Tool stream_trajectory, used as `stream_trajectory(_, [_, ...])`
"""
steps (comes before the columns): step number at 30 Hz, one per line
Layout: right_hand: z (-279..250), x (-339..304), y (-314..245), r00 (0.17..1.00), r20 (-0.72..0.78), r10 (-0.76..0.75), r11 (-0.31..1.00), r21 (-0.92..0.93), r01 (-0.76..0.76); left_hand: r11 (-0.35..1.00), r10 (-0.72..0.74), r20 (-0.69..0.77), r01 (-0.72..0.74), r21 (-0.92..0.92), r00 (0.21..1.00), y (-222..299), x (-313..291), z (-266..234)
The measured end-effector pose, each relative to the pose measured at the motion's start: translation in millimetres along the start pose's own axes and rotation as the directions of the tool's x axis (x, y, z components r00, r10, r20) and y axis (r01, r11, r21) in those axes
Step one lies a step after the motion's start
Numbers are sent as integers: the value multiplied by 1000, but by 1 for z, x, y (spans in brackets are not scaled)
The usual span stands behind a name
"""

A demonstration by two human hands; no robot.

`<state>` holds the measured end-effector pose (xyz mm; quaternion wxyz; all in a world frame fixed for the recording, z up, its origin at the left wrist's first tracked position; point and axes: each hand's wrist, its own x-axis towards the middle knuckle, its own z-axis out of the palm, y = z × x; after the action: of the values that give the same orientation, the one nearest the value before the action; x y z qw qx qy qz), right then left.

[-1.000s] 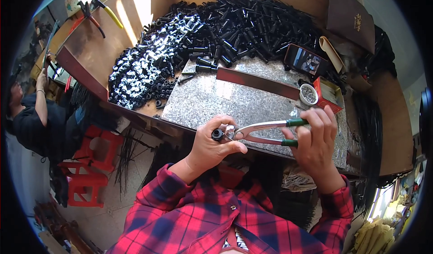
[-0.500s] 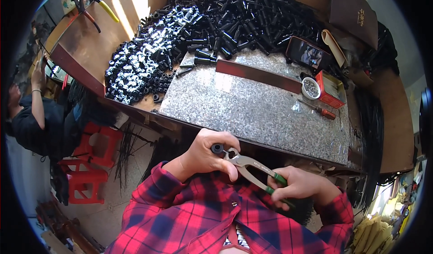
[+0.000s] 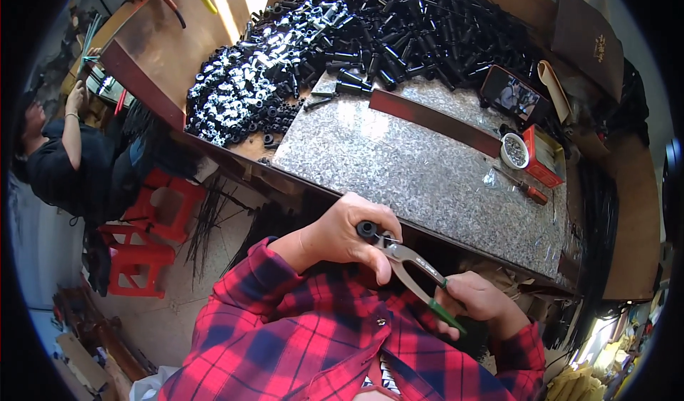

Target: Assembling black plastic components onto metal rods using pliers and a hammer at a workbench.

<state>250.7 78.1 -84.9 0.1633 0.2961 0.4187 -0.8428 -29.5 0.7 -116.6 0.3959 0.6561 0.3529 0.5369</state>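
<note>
In front of my chest, my left hand (image 3: 356, 231) is closed around a small black tubular part (image 3: 367, 229), with its round end facing up. A short, thin, wire-like piece sticks out beside that part. My right hand (image 3: 481, 301) grips a pair of end-cutting pincers (image 3: 407, 273) by the green handles, one high and one low. The pincers' jaws meet the thin piece close to the left fingertips; whether they are fully closed on it I cannot tell. Most of the black part is hidden inside my left hand.
A speckled stone slab (image 3: 399, 159) tops the bench, with a dark red strip (image 3: 434, 123) on it. Black tubular parts (image 3: 427, 30) are heaped behind. At right are a phone (image 3: 514, 95), a white cup (image 3: 514, 151), a red box (image 3: 543, 157) and a screwdriver (image 3: 533, 193). A co-worker (image 3: 75, 155) sits left near red stools (image 3: 139, 266).
The whole view has shifted, so the bench and both hands appear farther right. The pincers' handles look slightly farther apart. Both hands keep their hold.
</note>
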Motion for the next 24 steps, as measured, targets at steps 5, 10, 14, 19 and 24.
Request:
stream_trajectory(5, [20, 6, -8, 834, -169, -526, 583, -785, 209, 983, -36, -42, 43, 179, 998, 0, 2, -7])
stream_trajectory(10, [4, 12, -8, 460, 146, -876, -71, -982, 176, 990, -72, -97, 83, 113, 993, -3, 0, -5])
stream_trajectory(14, [-15, 2, 0, 998, -59, -31, 999, 6, 32, 997, -32, -11, 33, 64, 999, -4, 1, -3])
stream_trajectory(19, [13, 4, -22, 839, -118, -530, 380, -918, 111, 991, -27, -7, 28, 131, 1000, 0, 6, 0])
stream_trajectory(24, [9, 8, -16, 589, -16, -808, -85, -986, -143, 989, -46, -108, 61, 137, 993, -5, 8, 12])
